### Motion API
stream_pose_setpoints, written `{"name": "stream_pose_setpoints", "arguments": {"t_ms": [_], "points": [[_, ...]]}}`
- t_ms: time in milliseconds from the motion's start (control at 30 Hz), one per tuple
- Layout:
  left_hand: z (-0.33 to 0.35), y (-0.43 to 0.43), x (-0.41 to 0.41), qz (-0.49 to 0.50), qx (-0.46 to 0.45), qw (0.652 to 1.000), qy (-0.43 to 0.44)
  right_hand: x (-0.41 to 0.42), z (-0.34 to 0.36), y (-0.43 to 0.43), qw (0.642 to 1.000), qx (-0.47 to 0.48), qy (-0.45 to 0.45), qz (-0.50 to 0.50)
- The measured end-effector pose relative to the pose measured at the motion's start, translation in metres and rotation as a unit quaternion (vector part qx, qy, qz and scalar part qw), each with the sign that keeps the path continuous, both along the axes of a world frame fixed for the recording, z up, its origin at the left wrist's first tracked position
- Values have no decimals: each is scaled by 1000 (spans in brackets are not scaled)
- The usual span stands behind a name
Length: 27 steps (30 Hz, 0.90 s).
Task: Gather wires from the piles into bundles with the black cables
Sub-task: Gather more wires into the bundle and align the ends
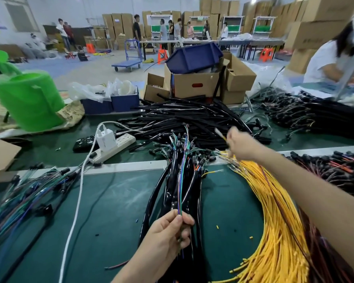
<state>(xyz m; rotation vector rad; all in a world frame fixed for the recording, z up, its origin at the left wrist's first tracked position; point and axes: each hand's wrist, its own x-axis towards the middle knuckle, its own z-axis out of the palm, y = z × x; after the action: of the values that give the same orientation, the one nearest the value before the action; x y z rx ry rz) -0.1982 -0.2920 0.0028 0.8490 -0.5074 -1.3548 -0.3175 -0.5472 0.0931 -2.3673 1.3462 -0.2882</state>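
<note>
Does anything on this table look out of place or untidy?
Yes. The blue bin sits tilted on top of the open cardboard box, not level. Small yellow and blue scraps lie loose on the green mat.

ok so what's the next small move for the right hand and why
Probably pull that one yellow wire free of the yellow pile and carry it to the left hand. The right hand pinches its tip above the pile, and the left hand's grip holds green and blue wires against a black cable.
</note>
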Motion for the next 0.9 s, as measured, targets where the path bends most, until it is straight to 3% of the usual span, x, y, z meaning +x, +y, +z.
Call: {"name": "stream_pose_setpoints", "arguments": {"t_ms": [33, 100, 167, 233, 333, 467, 700, 800, 900], "points": [[0, 0, -1, 6, 1, 1000, -2, 4, 21, 5, 992, -24, -126, 8], [-3, -2, -2, 11, 4, 1000, -5, 10, 68, 23, 931, -83, -352, 43], [-5, -2, -3, 15, 4, 1000, 5, 15, 104, 41, 867, -80, -483, 95], [-6, -1, -4, 17, -2, 1000, 6, 21, 119, 57, 829, -7, -541, 143], [-10, 0, -1, -2, -18, 1000, 3, 32, 109, 74, 823, 119, -527, 175], [-11, 0, 3, -42, -30, 998, -38, 46, 74, 80, 851, 135, -487, 144], [-11, -1, 3, -19, -29, 999, 8, 46, 48, 62, 819, 229, -524, 45], [-9, 1, 3, -57, -39, 997, -16, 45, 38, 52, 816, 217, -536, 8], [-11, 2, 5, -59, -41, 997, -24, 41, 25, 40, 790, 241, -563, -30]]}}
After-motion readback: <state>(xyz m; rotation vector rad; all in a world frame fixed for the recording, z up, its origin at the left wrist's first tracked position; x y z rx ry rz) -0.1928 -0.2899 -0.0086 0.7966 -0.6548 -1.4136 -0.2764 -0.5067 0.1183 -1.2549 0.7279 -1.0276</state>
